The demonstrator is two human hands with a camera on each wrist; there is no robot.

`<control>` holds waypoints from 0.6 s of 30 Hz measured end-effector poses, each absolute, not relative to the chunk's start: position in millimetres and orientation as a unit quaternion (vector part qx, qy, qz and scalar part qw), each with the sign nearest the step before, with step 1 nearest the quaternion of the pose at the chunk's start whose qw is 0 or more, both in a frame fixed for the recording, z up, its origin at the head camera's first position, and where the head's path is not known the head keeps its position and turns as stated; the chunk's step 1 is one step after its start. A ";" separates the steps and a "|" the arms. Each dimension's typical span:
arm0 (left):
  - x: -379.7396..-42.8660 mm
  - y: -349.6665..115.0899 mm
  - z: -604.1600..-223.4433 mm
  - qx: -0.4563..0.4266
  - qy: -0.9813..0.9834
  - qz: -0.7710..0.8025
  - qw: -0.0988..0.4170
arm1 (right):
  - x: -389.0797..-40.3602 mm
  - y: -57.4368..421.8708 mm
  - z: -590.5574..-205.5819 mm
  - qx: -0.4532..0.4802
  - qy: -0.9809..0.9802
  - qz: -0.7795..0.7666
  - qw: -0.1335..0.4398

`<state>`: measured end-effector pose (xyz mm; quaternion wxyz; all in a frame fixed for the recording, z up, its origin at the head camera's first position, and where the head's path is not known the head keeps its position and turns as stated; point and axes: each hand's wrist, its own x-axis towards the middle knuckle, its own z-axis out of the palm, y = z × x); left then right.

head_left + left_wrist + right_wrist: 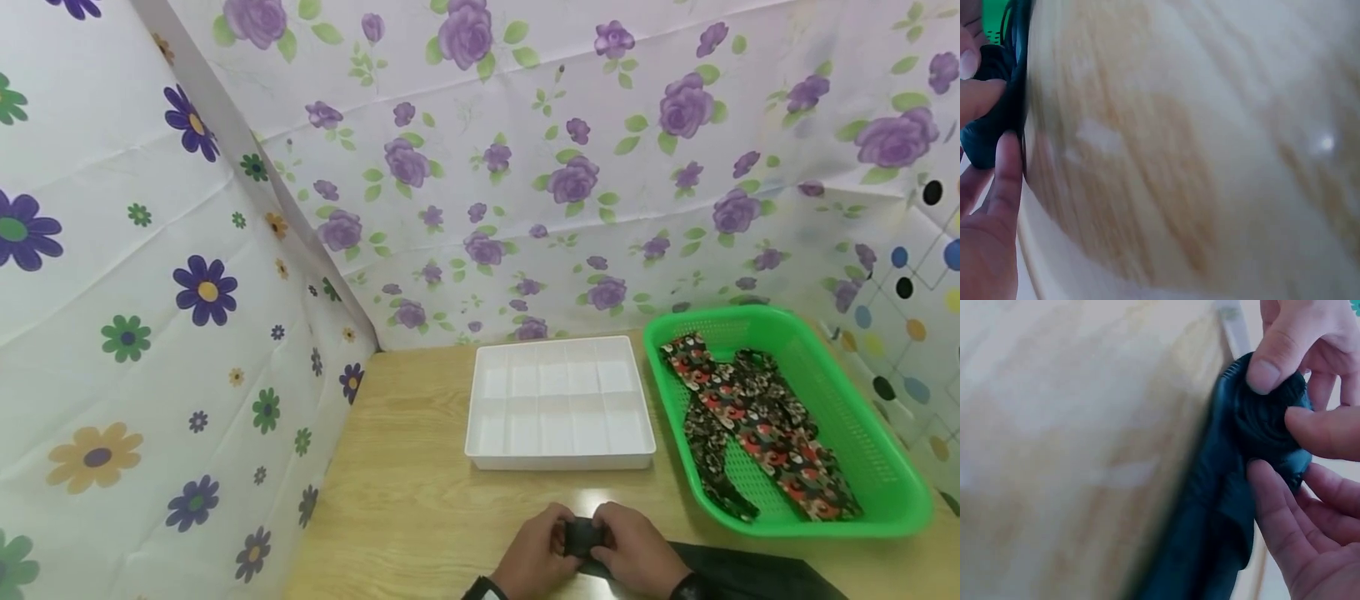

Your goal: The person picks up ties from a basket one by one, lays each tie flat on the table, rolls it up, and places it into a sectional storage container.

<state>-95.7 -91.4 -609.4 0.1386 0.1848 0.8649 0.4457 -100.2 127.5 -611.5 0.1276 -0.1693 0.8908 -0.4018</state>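
In the head view a dark necktie, partly wound into a compact roll (pixel 581 536), is held low over the table near the front edge. My left hand (pixel 536 550) grips the roll from the left side. From the right side my right hand (pixel 637 550) pinches it between thumb and fingers. The unrolled tail (pixel 757 571) runs off to the right, partly under the right forearm. Spiral layers of the roll (pixel 1266 419) show in the right wrist view, with both thumbs against it. The left wrist view catches only part of the dark cloth (pixel 991 125).
A white tray (pixel 558 462) divided into several compartments stands beyond the hands on the wooden table (pixel 397 467). To the right is a green plastic basket (pixel 862 417) holding patterned red-and-black strips of cloth (pixel 750 408). Flowered sheets (pixel 480 167) hang at the back and left.
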 end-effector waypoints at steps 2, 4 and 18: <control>-95.6 -92.7 -610.8 0.188 0.853 0.464 0.148 | -97.5 128.7 -612.3 -0.158 0.885 -0.417 0.132; -95.8 -94.1 -612.3 0.199 0.843 0.476 0.153 | -94.8 129.5 -611.5 -0.144 0.877 -0.435 0.142; -96.1 -98.3 -612.4 0.189 0.828 0.497 0.180 | -89.7 133.4 -614.9 -0.133 0.854 -0.474 0.169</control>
